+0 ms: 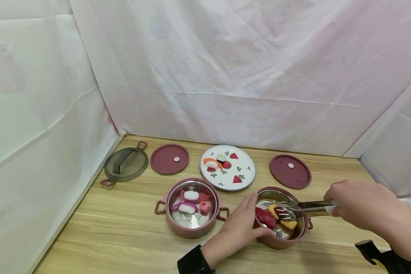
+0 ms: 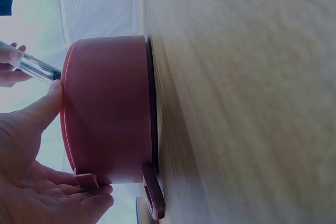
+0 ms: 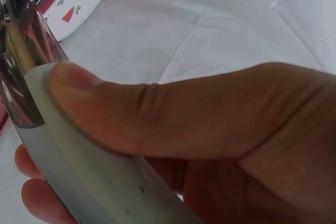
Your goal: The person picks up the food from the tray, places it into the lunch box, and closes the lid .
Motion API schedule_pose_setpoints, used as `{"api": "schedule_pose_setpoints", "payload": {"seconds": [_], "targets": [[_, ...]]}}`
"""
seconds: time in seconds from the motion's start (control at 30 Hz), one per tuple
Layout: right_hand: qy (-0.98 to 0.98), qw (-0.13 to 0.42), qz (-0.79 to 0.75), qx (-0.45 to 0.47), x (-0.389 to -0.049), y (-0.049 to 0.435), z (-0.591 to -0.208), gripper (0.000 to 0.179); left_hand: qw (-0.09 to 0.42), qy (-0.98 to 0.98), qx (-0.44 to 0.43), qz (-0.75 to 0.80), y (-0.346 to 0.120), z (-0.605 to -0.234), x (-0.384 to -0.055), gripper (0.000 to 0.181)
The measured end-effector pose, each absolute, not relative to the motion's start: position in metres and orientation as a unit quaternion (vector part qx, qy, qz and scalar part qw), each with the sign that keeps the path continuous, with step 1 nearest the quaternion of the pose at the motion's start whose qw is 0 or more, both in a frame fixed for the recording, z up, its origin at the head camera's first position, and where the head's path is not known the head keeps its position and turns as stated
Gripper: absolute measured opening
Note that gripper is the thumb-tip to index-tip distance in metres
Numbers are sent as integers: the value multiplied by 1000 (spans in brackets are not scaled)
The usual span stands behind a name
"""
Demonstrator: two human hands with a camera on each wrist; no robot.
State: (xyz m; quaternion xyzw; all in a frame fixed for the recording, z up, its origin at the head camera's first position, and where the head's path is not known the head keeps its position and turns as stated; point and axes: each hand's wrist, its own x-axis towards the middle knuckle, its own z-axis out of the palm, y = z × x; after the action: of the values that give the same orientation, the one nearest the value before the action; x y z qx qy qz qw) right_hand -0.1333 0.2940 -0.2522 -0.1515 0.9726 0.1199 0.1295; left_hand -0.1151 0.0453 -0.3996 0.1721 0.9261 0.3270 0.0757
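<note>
My left hand (image 1: pixel 239 220) holds the side of the right-hand dark pink pot (image 1: pixel 277 242). Its thumb lies on the near rim, with the fingers at one side handle, as the left wrist view shows. A pair of metal tongs (image 1: pixel 314 205) with a pale grip is held in my right hand (image 1: pixel 364 203). Inside that pot, the tong tips reach a yellow-topped toy sushi (image 1: pixel 289 224); whether they pinch it or a dark red bit beside it, I cannot tell. A dark red toy sushi (image 1: pixel 265 217) lies by the pot's left wall.
To the left stands a matching pot (image 1: pixel 191 233) holding several toy food pieces. Behind is a fruit-patterned plate (image 1: pixel 247 175) bearing shrimp sushi (image 1: pixel 212 164) and a sushi roll (image 1: pixel 221 158). Two dark red round lids (image 1: pixel 164 154) and a see-through lid (image 1: pixel 134 168) lie near the back.
</note>
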Motion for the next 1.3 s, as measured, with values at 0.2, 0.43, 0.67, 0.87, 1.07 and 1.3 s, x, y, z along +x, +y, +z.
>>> {"api": "schedule_pose_setpoints", "payload": {"seconds": [0.2,0.43,0.67,0.87,1.07,1.3], "targets": [[973,135,117,-148,-132,294,-253,23,80,925,171,329,45,-398,-115,100],[972,150,120,-138,-131,295,-248,25,78,925,173,330,45,-398,-114,100],[971,157,126,-128,-131,296,-241,30,80,925,169,331,46,-399,-115,100],[974,138,120,-135,-132,301,-234,36,80,925,169,331,46,-400,-116,101],[979,110,100,-136,-137,305,-232,37,83,924,172,333,45,-399,-117,100],[986,54,86,-135,-144,291,-232,45,87,923,168,335,45,-398,-116,99]]}}
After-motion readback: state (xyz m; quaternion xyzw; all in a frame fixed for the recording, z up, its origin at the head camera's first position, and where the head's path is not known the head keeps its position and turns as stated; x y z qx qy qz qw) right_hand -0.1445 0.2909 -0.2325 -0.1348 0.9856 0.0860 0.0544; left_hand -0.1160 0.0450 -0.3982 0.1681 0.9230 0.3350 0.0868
